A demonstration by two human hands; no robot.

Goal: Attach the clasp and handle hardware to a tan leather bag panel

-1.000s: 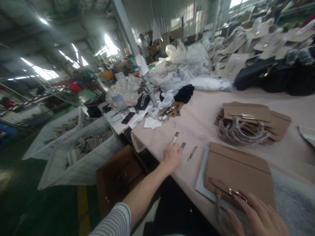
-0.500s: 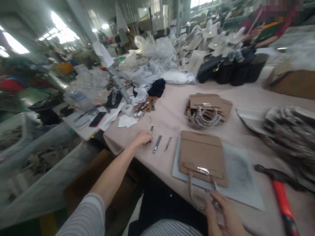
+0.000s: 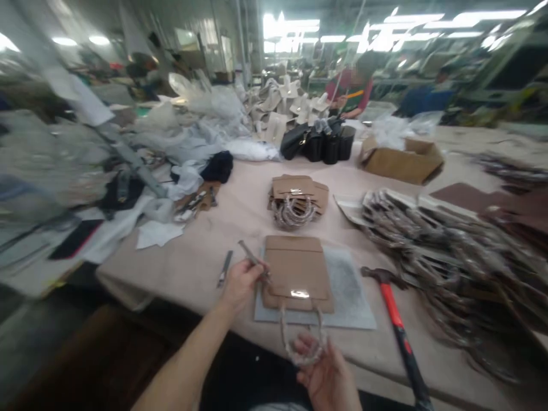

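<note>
My left hand (image 3: 243, 282) is closed on a slim metal hand tool (image 3: 248, 251), which slants up beyond the fingers; its exact kind is unclear. That hand is at the left edge of a tan bag panel (image 3: 295, 265) lying on a grey board (image 3: 353, 302). The panel has a shiny metal plate (image 3: 299, 294) and a handle (image 3: 283, 331) in clear plastic wrap, hanging toward me. My right hand (image 3: 325, 371) has its fingers curled around the bottom of this handle. Left of my left hand, another flat metal tool (image 3: 225, 268) rests on the tablecloth.
A hammer (image 3: 391, 308) with a red and black handle lies right of the board. Stacked tan panels (image 3: 299, 194) sit behind, wrapped handles (image 3: 454, 274) pile up at right. Black bags (image 3: 321, 142), a cardboard box (image 3: 402, 160) and a person (image 3: 351, 94) are farther back.
The view has swung right. My left hand has lifted a slim metal tool from the table and brought it to the panel. My right hand now holds the handle's loop.
</note>
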